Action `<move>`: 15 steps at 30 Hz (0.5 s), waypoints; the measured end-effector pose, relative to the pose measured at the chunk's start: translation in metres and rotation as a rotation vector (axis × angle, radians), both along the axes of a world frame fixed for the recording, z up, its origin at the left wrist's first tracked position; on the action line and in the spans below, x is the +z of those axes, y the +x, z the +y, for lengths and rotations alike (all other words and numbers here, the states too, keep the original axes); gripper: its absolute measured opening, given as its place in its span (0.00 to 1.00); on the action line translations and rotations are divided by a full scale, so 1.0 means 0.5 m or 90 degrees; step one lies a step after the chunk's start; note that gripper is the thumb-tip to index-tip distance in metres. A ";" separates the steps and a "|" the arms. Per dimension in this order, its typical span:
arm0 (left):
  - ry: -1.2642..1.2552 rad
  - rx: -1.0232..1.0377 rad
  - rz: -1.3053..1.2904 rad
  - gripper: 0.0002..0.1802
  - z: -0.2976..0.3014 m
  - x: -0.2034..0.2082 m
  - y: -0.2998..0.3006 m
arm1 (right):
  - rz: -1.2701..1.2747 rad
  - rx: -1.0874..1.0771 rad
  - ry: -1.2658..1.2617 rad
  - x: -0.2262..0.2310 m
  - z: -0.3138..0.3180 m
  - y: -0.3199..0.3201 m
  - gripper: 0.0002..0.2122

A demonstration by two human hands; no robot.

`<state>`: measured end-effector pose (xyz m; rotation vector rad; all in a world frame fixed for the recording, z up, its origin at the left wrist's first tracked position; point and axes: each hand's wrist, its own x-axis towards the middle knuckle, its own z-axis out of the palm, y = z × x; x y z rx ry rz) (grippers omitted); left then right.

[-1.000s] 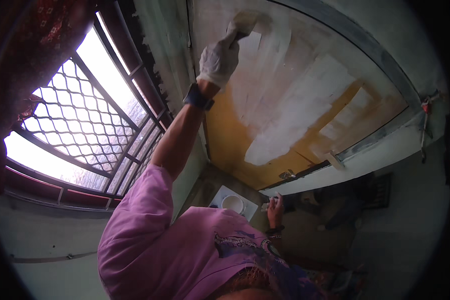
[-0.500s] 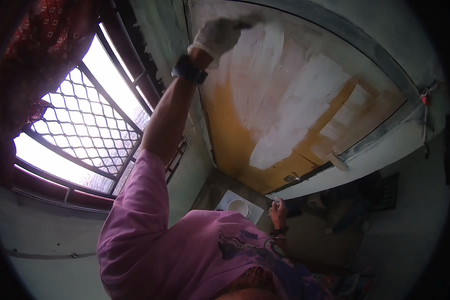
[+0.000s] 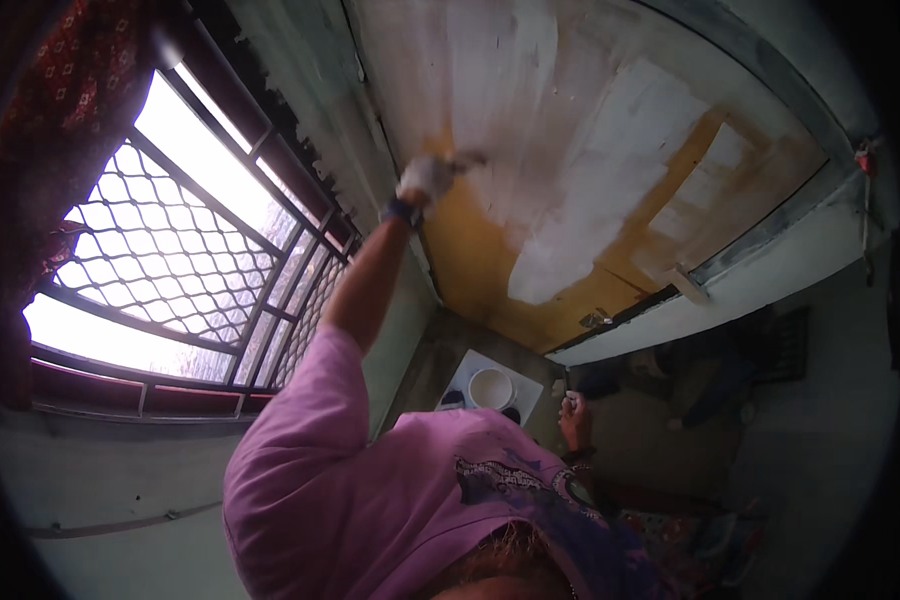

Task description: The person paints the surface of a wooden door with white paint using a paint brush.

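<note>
My left hand (image 3: 427,180), in a whitish glove with a dark band at the wrist, is closed around a short dark hand tool (image 3: 467,160). The tool reaches the left part of an orange-yellow door panel (image 3: 467,255), streaked with a white coating (image 3: 570,235). Blur hides whether the tool is a brush or a blade. Lower down, my right hand (image 3: 574,420) hangs beside my body with curled fingers. A small pale thing (image 3: 559,386) shows at its fingertips, too unclear to name. Below the door stands a white bucket (image 3: 491,389) on a pale sheet (image 3: 532,388).
On the left is a window with a metal grille (image 3: 175,240) and a red patterned curtain (image 3: 65,130). A latch (image 3: 596,319) sits at the door's lower edge, near a small wooden block (image 3: 688,284). Dark items (image 3: 715,385) lie on the floor to the right.
My left hand has moved down and slightly left along the panel with the tool. The view has shifted a little, and the bucket shows more fully. My right hand stays low at my side.
</note>
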<state>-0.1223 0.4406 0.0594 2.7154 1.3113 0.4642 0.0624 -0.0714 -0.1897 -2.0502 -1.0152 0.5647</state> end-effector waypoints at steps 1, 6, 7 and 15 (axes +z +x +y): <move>0.023 -0.032 0.060 0.16 0.008 0.101 0.037 | 0.012 -0.031 -0.035 -0.017 -0.032 0.005 0.10; 0.698 -0.208 0.092 0.09 0.004 0.396 -0.005 | 0.060 -0.069 -0.078 -0.015 -0.049 0.016 0.10; 0.545 -0.228 -0.098 0.09 0.004 0.389 -0.006 | 0.088 -0.091 -0.103 -0.011 -0.046 0.014 0.11; -0.039 0.166 -0.132 0.13 -0.005 -0.150 -0.068 | 0.044 -0.016 -0.051 0.015 -0.016 -0.017 0.11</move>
